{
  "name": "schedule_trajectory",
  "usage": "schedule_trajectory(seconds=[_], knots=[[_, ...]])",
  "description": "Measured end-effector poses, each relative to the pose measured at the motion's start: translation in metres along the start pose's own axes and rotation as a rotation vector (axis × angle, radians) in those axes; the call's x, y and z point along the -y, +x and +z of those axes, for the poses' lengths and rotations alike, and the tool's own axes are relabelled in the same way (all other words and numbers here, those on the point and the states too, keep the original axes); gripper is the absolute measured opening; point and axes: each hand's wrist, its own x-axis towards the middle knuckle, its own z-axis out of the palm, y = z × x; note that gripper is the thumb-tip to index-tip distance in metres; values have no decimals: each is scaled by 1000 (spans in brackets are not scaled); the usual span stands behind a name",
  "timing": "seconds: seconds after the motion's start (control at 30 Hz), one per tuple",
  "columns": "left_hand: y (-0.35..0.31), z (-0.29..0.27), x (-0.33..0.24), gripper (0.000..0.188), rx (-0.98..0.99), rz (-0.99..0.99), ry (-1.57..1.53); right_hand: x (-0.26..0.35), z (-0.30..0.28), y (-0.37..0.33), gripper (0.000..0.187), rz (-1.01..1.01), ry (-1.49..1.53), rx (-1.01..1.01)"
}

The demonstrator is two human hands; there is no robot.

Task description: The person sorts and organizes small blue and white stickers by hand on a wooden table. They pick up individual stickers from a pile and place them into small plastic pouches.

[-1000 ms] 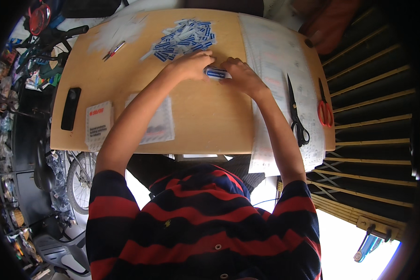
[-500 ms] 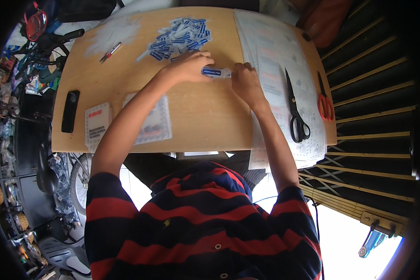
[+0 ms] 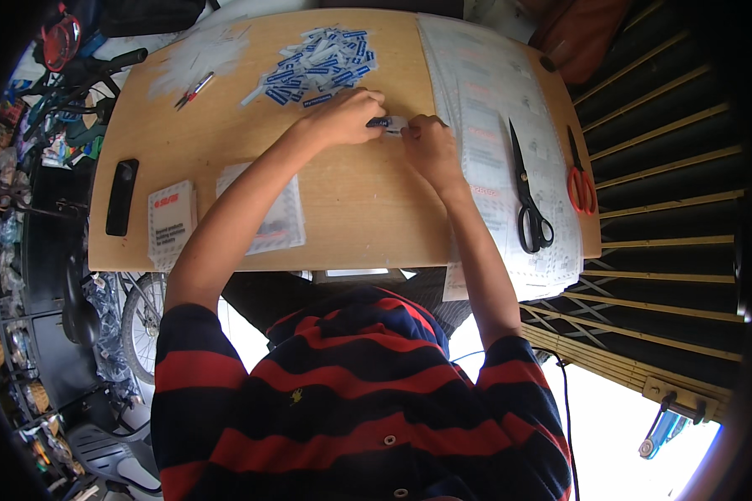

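My left hand (image 3: pixel 351 117) is closed on a small blue-and-white label strip in a clear plastic sleeve (image 3: pixel 395 127), above the middle of the table. At the sleeve's right end, the fingers of my right hand (image 3: pixel 433 152) are pinched together on the clear plastic. Part of the strip is hidden behind my left fingers. Just beyond my left hand spreads a loose pile of similar blue-and-white strips (image 3: pixel 322 63).
Clear plastic pieces (image 3: pixel 199 58) and a red-handled tool (image 3: pixel 194 90) lie far left. A phone (image 3: pixel 122 197), white printed cards (image 3: pixel 172 221) and plastic bags (image 3: pixel 280 221) are near left. Printed sheets (image 3: pixel 485 159), black scissors (image 3: pixel 523 196) and red-handled scissors (image 3: pixel 581 179) lie right.
My right hand has moved slightly left, closer to my left hand. The held strip has turned, and less of its blue face shows.
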Motion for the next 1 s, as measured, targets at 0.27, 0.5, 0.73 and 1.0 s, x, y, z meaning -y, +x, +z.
schedule_trajectory(seconds=[0.27,0.5,0.73,1.0], knots=[[-6,-11,-2,38,65,-7,7,11,-17,-3,34,-208,-97,76],[1,-8,2,33,85,20,10,5,-17,21,28,-452,-200,295],[-1,-2,8,22,1,34,-38,8,-21,25,27,-479,-213,288],[-2,-3,5,25,-32,14,-61,2,-20,27,21,-472,-174,244]])
